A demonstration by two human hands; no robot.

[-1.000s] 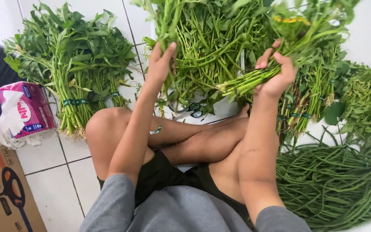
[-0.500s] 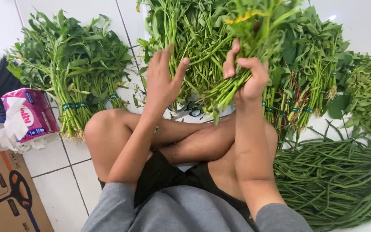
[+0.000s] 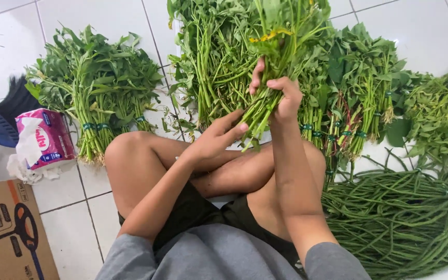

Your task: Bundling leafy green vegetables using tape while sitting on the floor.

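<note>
Green leafy stalk bunch (image 3: 265, 98), one, clamped in right hand (image 3: 283, 96); left hand (image 3: 219, 137) open at seven o'clock, touching stem ends, bare white tile floor (image 3: 6, 36) at ten o'clock.

Bundled greens (image 3: 97, 98) are lying far left on the floor (image 3: 11, 41), with a tissue pack (image 3: 45, 137) and a cardboard box (image 3: 6, 228) sitting nearer. A loose pile of stems (image 3: 213, 57) is lying far centre. More bundles (image 3: 364, 88) are resting to its right. Long beans (image 3: 405, 218) are lying near right.
</note>
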